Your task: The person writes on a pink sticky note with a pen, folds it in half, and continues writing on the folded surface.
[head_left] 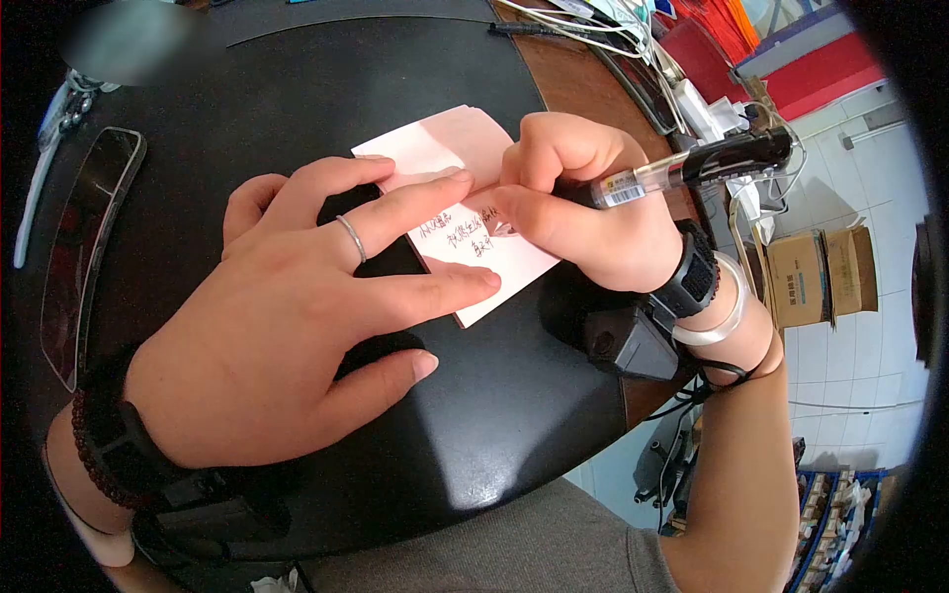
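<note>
A small pink notepad [435,143] lies tilted on a black desk mat [297,89], with several lines of dark handwriting on its lower half. My left hand [306,267] is spread open, its fingertips resting on the pad's left and lower parts; a silver ring circles one finger. My right hand [593,198] is closed around a black-capped clear pen [682,170], whose cap end points up to the right. The pen's tip is hidden behind my fingers, over the pad's right side. Both wrists wear black straps with small devices.
At the far left a phone [89,257] lies beside a keychain strap [49,158]. White cables and a power strip [702,114] crowd the desk's back right. A cardboard box [806,277] stands beyond the desk's right edge. Another pen [524,29] lies at the back.
</note>
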Available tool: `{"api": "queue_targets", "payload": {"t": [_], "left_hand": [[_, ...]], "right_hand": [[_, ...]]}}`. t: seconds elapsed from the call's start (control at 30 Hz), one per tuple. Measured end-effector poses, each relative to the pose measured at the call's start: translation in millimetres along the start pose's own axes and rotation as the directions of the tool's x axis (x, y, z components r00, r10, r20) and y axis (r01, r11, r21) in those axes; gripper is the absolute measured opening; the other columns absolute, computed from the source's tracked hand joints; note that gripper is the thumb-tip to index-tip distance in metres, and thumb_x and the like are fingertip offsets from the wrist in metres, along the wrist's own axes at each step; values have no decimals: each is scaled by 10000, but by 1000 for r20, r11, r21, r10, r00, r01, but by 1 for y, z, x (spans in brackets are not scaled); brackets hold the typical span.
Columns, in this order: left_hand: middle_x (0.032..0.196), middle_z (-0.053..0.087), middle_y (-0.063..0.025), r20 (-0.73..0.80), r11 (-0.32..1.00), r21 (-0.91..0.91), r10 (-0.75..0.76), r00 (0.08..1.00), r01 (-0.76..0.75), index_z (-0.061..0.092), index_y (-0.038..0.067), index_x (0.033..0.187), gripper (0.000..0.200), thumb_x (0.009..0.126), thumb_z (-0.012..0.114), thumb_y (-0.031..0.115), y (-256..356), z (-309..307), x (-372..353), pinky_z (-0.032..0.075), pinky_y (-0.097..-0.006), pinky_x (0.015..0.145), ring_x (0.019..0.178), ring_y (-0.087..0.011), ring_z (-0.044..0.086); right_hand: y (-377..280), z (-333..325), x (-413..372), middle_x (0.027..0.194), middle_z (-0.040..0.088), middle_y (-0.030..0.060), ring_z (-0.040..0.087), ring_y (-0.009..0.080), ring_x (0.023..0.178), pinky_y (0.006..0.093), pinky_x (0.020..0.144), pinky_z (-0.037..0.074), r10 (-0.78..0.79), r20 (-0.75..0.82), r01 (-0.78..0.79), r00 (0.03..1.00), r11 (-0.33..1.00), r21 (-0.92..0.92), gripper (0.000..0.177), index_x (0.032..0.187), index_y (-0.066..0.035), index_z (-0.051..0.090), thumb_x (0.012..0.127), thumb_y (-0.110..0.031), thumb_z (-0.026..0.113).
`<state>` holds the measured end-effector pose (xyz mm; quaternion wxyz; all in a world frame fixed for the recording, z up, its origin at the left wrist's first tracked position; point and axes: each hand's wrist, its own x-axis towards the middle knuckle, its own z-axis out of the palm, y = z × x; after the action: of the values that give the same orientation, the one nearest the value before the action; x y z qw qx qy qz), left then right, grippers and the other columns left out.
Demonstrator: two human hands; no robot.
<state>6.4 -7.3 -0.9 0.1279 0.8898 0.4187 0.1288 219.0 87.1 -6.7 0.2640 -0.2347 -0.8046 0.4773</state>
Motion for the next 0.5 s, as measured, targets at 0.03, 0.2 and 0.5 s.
{"api": "queue_targets", "payload": {"t": [0.03,0.2,0.5], "left_hand": [[1416,332,-73,-1,1000,0,0,1000,0,597,248,1158,479,685,658,198,0,0,0,215,-506,993,1272,-351,258],[1416,333,-74,-6,1000,0,2,1000,-2,594,248,1160,481,686,655,196,0,1,0,216,-506,991,1270,-355,259],[1409,342,-79,-26,1000,-16,12,1000,-12,597,244,1153,453,704,651,217,-1,1,-2,215,-512,985,1271,-360,259]], "right_hand": [[0,1,0,604,375,-6,355,64,582,245,512,293,-27,-3,27,1000,1000,1,260,622,-42,351,750,10,571],[0,0,0,604,379,-6,356,64,580,243,512,291,-50,-5,50,999,999,-9,254,623,-42,353,746,16,567],[2,-3,-1,598,415,-32,373,45,566,219,498,294,-10,-6,10,1000,1000,13,250,630,-64,381,767,-13,584]]}}
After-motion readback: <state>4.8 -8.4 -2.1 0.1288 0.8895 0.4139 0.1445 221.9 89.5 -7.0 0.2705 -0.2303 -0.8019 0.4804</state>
